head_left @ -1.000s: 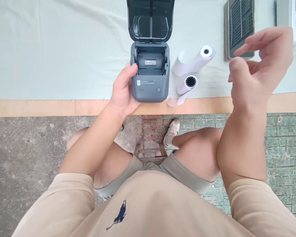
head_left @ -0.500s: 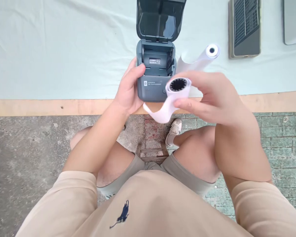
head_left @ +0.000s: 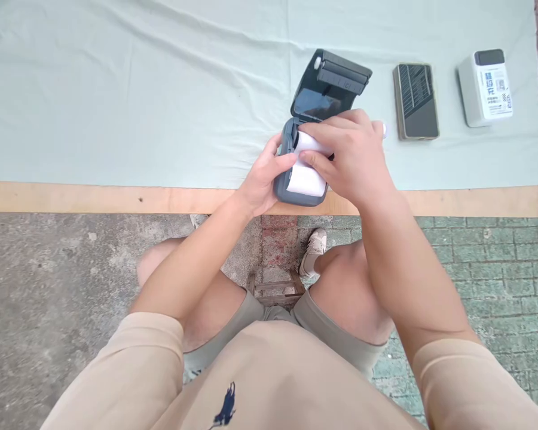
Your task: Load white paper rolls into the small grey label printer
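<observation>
Paper roll (head_left: 308, 142): held beneath right hand (head_left: 357, 150), left of its palm, long axis crosswise in opened printer (head_left: 298, 198) | printer: gripped by left hand (head_left: 260, 182) | roll's right end: hidden, seating uncertain

On the white box (head_left: 475, 98), a label (head_left: 496, 91) bears blue Chinese characters (head_left: 489, 83), unreadably blurred.

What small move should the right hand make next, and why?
Probably ease the roll gently down into the printer: the right hand has thumb and fingers on it, the lid stands open, and the left hand holds the printer's side. The right hand partly covers the roll, so I can't tell whether it is fully seated.
</observation>
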A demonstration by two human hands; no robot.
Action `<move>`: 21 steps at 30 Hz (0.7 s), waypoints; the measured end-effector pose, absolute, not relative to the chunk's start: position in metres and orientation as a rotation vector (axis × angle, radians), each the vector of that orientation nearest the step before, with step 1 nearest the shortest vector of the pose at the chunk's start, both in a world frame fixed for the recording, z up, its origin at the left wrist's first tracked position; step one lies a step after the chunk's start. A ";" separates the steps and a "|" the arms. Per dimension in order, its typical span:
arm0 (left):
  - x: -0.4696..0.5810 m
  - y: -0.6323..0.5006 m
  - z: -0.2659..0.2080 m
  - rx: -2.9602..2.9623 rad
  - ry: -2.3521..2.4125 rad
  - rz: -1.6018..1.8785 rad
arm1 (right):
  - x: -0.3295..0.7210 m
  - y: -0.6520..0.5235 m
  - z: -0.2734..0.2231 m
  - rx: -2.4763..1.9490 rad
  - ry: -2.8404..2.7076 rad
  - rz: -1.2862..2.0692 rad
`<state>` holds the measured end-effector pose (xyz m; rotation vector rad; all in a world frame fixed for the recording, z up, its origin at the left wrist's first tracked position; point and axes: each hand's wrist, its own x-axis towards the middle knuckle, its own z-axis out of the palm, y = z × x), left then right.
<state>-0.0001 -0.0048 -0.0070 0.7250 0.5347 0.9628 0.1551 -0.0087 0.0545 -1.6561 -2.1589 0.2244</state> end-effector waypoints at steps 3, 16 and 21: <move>-0.004 -0.001 -0.010 0.736 0.501 0.937 | 0.155 -0.014 0.062 -1.569 -2.011 0.104; -0.003 0.000 -0.008 0.734 0.453 0.905 | 0.162 0.001 0.058 -1.323 -1.638 0.367; -0.003 0.000 -0.010 0.717 0.451 0.936 | 0.157 -0.017 0.043 -1.377 -1.737 0.605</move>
